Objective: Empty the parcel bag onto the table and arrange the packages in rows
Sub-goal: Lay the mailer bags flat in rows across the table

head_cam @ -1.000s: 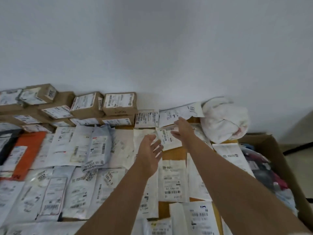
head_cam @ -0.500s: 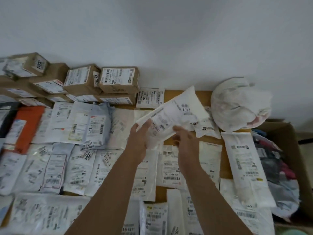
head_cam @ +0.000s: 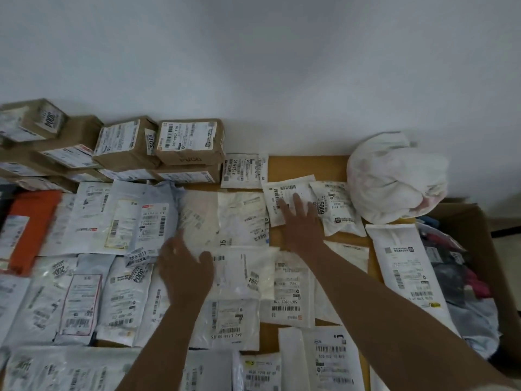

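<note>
The right hand [head_cam: 300,221] lies flat with straight, spread fingers pressing a small white padded mailer [head_cam: 284,197], a soft, slightly puffed rectangle with a barcode label. Just right of those fingers, touching that mailer's edge, sits a second puffy white pouch [head_cam: 335,207], tilted. Beyond it bulges a crumpled white cloth-like bag [head_cam: 394,176], rounded and wrinkled, against the wall.

The left hand [head_cam: 183,266] hovers or rests, fingers loosely spread and holding nothing, over glossy, flat white poly mailers [head_cam: 242,269] laid in overlapping rows; whether it touches them cannot be told. Left of its fingers lie a grey-blue plastic mailer [head_cam: 152,218] and, further off, an orange one [head_cam: 31,221]. Past its fingertips, stiff brown cardboard boxes [head_cam: 189,142] with white labels are stacked along the wall.

Bare yellow-brown table [head_cam: 307,165] shows ahead of the right fingers and in narrow strips between mailers. At the right edge an open cardboard carton [head_cam: 476,235] holds mixed dark and red items.
</note>
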Demonstrator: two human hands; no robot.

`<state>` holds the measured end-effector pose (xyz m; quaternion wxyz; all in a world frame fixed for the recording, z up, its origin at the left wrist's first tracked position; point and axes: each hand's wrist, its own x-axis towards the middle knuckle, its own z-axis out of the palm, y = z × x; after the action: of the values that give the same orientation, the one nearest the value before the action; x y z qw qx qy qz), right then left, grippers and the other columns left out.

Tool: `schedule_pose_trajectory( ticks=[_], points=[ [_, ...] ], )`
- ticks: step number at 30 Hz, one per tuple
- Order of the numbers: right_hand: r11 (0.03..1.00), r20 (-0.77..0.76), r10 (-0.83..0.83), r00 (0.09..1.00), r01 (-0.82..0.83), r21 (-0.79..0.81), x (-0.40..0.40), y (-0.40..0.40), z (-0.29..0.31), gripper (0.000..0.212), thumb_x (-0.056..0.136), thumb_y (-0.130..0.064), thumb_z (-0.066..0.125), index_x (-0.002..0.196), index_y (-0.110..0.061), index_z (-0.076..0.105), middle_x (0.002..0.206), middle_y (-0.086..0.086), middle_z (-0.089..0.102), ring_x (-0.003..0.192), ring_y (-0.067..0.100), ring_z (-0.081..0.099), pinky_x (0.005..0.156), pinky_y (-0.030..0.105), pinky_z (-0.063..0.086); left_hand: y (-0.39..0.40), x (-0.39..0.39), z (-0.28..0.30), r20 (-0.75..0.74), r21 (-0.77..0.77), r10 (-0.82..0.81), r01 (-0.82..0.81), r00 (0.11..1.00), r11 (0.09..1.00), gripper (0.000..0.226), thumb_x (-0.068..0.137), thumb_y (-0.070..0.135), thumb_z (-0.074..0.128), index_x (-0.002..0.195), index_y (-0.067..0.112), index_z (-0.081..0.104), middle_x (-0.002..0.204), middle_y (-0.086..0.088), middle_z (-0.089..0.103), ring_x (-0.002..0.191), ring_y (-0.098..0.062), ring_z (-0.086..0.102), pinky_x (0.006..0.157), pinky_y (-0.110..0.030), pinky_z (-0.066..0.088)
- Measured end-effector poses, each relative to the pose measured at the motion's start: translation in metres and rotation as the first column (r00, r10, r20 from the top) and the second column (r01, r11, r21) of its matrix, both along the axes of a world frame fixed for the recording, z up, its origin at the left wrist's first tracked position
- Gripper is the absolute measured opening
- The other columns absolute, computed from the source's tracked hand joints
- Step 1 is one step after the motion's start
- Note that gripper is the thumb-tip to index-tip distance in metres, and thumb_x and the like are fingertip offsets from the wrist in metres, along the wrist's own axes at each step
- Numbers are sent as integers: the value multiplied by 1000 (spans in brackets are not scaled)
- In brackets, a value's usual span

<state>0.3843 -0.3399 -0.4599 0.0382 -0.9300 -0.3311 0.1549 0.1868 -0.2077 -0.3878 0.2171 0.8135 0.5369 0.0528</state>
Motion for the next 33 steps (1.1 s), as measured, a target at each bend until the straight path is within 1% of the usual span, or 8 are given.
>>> schedule_pose_trajectory(
  ticks=[3,6,14,18,22,24,27,33],
  points=[
    [994,-64,-108,992,107,-18,13,9,-3,74,96,-13,45,156,-26,5,163,10,7,141,44,19,108,54,37,-9,39,-4,-45,0,-360,360,932,933,62,87,30,55,146,19,38,152,-14,32,140,-34,27,113,-53,28],
    [985,-60,-170,984,171,23,26,21,-12,68,99,-15,41,156,-23,5,162,10,10,141,43,19,109,53,36,-10,79,-10,-156,-105,-533,523,832,846,66,93,41,48,153,30,21,162,-5,10,149,-26,5,121,-44,10],
    [973,-181,-173,968,196,118,51,50,-4,63,101,-20,36,157,-22,9,165,8,2,149,38,6,115,60,21,-11,119,-25,-216,-156,-594,573,775,805,65,96,43,43,154,30,18,163,-5,4,150,-25,-1,122,-44,4],
    [924,47,-360,932,350,152,37,20,10,63,85,-32,59,144,-18,41,154,15,33,140,42,29,108,58,29,-19,141,-25,-204,-142,-647,632,735,762,66,94,40,45,153,26,18,163,-6,4,150,-27,-1,121,-46,5],
    [869,1,-494,869,494,-13,14,-22,-1,77,84,-34,63,151,-21,27,158,15,24,136,46,34,98,55,43,-24,182,-32,-219,-110,-730,727,648,678,68,93,39,45,153,27,16,163,-4,1,150,-27,-3,121,-47,3],
    [877,-8,-479,878,479,25,8,-36,-6,73,91,-31,57,153,-21,19,159,14,20,129,44,41,88,49,51,-22,201,-36,-265,-114,-758,761,596,639,68,94,40,43,154,28,13,164,-3,-3,150,-28,-5,120,-48,0],
    [859,-126,-484,866,498,123,11,-42,-5,72,94,-24,49,155,-20,12,160,12,14,136,39,31,100,47,44,-18,220,-42,-338,-195,-768,758,544,623,68,96,43,41,155,30,10,163,-3,-9,149,-29,-10,119,-50,-5],
    [878,-139,-361,922,386,283,32,-35,-8,67,91,-2,50,152,-19,28,162,6,17,139,33,32,101,40,42,-16,222,-53,-358,-240,-777,753,519,613,62,98,50,35,154,30,15,163,-4,-6,149,-30,-9,120,-52,-4]
  ],
)
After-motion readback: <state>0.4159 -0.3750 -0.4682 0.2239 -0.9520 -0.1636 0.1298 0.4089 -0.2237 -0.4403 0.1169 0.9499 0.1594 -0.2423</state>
